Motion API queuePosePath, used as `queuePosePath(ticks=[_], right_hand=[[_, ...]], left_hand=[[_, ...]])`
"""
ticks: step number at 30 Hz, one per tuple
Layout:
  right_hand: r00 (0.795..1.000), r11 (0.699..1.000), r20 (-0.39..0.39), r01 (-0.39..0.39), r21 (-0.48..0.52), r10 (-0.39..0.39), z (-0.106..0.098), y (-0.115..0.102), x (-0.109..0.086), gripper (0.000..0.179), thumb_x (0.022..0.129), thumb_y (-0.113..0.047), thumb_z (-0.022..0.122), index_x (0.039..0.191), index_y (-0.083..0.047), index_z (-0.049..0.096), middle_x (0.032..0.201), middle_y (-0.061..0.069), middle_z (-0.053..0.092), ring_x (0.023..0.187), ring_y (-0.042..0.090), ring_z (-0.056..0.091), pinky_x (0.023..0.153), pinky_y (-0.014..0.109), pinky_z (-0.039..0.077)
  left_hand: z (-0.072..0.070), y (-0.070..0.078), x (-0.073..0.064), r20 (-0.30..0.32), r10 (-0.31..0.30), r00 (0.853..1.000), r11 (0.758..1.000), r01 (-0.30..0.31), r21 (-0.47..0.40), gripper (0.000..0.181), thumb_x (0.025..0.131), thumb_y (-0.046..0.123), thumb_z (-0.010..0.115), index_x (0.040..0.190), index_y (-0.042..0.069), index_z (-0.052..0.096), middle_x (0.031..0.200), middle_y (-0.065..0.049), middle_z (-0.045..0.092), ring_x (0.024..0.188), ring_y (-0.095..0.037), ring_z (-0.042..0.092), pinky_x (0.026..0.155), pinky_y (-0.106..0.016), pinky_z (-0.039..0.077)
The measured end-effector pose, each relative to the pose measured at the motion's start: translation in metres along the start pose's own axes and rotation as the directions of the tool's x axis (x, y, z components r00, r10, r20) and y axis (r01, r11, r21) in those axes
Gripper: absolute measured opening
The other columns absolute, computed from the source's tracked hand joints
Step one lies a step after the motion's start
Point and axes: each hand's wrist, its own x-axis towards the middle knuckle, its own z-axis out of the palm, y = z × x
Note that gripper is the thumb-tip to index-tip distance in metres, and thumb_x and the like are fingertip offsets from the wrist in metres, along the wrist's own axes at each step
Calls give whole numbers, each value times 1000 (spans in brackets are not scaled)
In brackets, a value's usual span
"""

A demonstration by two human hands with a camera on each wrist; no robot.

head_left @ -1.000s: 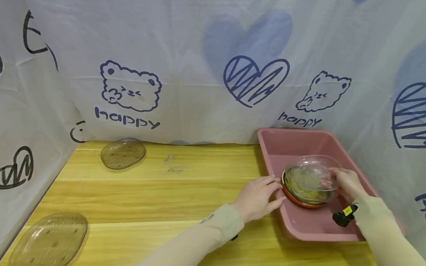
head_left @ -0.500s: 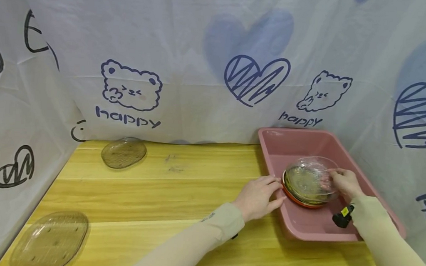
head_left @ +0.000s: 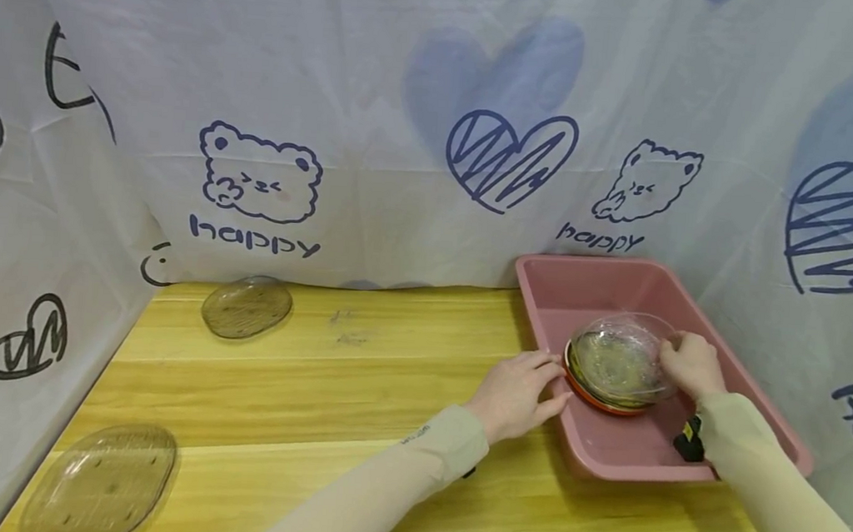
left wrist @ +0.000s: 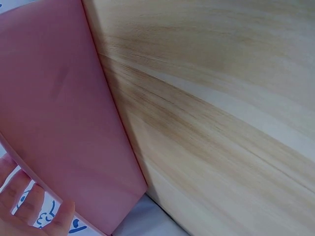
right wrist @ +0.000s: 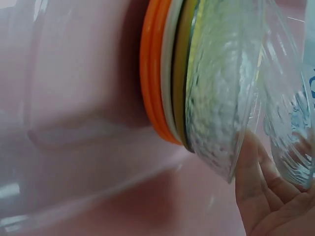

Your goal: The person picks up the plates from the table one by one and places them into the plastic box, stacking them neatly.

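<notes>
In the head view my right hand (head_left: 693, 366) pinches a clear bowl (head_left: 627, 340) by its right edge, low over a stack inside the pink tub (head_left: 637, 462). The right wrist view shows the held swirl-patterned bowl (right wrist: 290, 113) tilted above another clear textured bowl (right wrist: 221, 93). Part of the right hand (right wrist: 270, 191) lies between their rims. Beneath, the stack has a yellow layer (right wrist: 182, 73), a white one (right wrist: 168, 73) and orange ones (right wrist: 153, 73). My left hand (head_left: 514, 394) rests on the tub's near-left rim, its fingertips (left wrist: 64, 209) at the edge.
Two brownish transparent plates lie on the wooden table (head_left: 311, 391): a smaller plate (head_left: 246, 308) at the back left and a larger plate (head_left: 104, 483) at the front left. A white printed curtain (head_left: 377, 128) stands behind and at both sides.
My right hand has lowered the clear bowl slightly onto or close over the stack and shifted its hold at the edge. My left hand stays on the rim.
</notes>
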Motion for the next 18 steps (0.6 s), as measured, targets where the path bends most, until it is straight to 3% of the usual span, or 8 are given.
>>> queuePosePath(ticks=[2, 8, 10, 14, 18], right_hand=[[999, 999, -32, 20, -39, -21, 1, 1, 1, 51, 103, -22, 39, 130, 20, 52, 113, 38, 64, 103, 52, 63, 81, 59, 55], [990, 990, -125, 44, -131, -61, 7, 5, 5, 46, 98, -16, 42, 127, 17, 56, 108, 35, 66, 73, 35, 62, 64, 50, 52], [988, 988, -137, 48, -147, -68, 8, 6, 6, 45, 96, -14, 43, 125, 16, 58, 107, 35, 66, 71, 33, 60, 61, 50, 51], [993, 982, -94, 52, -179, -70, 8, 10, 7, 44, 93, -12, 42, 121, 15, 61, 113, 38, 63, 87, 47, 63, 69, 59, 53], [999, 982, -8, 36, -188, -38, 6, 13, 9, 42, 90, -11, 40, 116, 12, 64, 114, 37, 63, 97, 52, 63, 75, 62, 53]], left_hand=[[0, 0, 0, -6, 2, 1000, 1000, -2, 5, 42, 103, 45, 50, 134, 19, 63, 147, -1, 58, 139, -16, 53, 118, -29, 41], [0, -1, 0, -12, 6, 1000, 1000, -6, 14, 42, 102, 45, 51, 133, 19, 64, 146, 0, 59, 138, -15, 54, 118, -28, 41], [0, -1, 0, -16, 6, 1000, 1000, -6, 12, 41, 102, 45, 51, 132, 19, 64, 146, -1, 59, 138, -15, 54, 118, -29, 42], [0, -1, -1, -25, 3, 1000, 1000, -3, 14, 42, 103, 45, 50, 132, 19, 64, 146, 0, 59, 138, -15, 54, 117, -29, 43], [2, -1, -1, -30, 4, 1000, 1000, -4, 21, 42, 103, 45, 49, 132, 20, 65, 146, 2, 59, 138, -14, 54, 116, -29, 45]])
